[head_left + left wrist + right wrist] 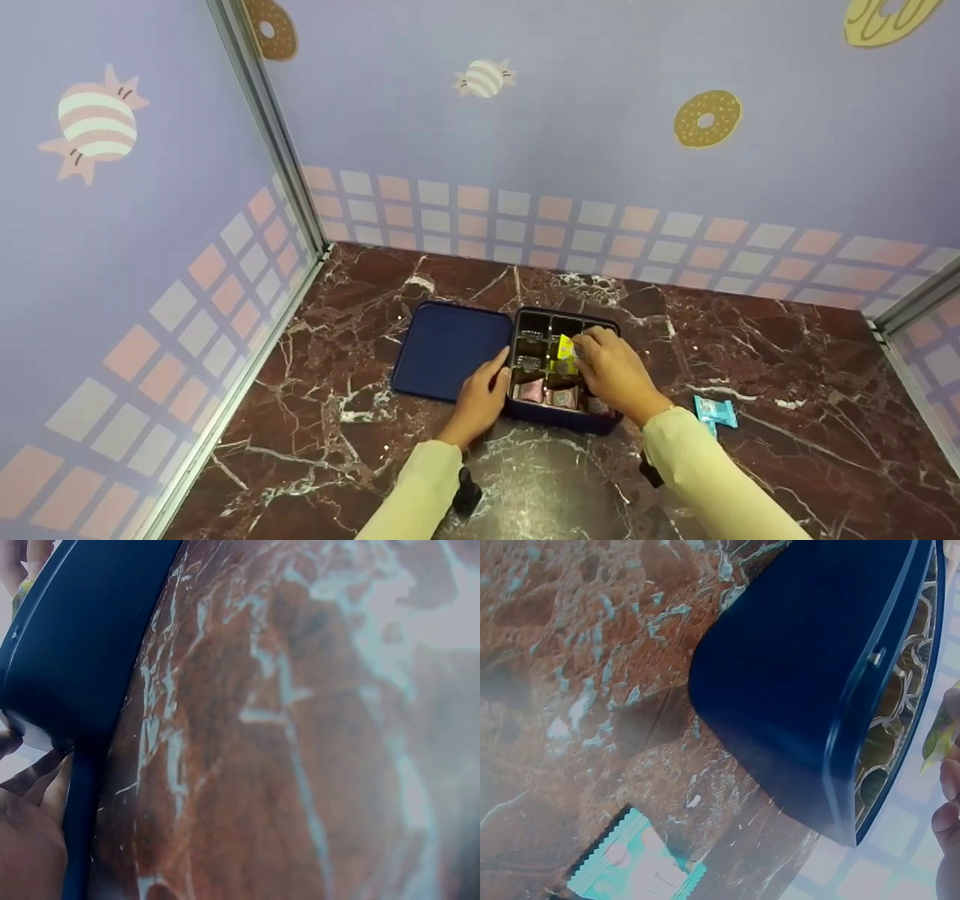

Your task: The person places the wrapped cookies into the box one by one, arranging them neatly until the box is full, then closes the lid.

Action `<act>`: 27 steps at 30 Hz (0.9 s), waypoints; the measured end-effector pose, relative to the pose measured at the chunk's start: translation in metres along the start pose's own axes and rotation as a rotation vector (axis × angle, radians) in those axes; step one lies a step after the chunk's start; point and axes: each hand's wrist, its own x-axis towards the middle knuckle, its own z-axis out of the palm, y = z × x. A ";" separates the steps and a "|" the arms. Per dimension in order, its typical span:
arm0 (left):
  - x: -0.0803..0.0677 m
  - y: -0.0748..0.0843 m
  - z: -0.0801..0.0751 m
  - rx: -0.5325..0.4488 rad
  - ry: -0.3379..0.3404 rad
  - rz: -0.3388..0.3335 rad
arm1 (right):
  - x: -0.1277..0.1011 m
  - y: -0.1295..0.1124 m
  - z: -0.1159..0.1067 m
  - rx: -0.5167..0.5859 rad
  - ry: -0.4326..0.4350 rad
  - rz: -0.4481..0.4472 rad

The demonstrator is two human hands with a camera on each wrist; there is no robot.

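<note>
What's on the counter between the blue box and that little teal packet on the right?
Nothing: in the head view, bare marble separates the box from the teal packet. The right wrist view shows the same gap.

A: Even, soft light in the head view; sharp, with faint shadows under the hands and a dull sheen on the table near them.

B: Both wrist views look hazy, bluish and out of focus.
</note>
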 end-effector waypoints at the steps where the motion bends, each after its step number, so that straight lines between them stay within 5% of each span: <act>1: 0.000 0.000 0.000 -0.001 -0.003 -0.002 | 0.001 -0.001 0.000 -0.001 0.004 -0.005; 27: 0.001 0.001 -0.003 -0.007 -0.022 0.008 | 0.015 -0.024 0.009 0.021 -0.048 -0.011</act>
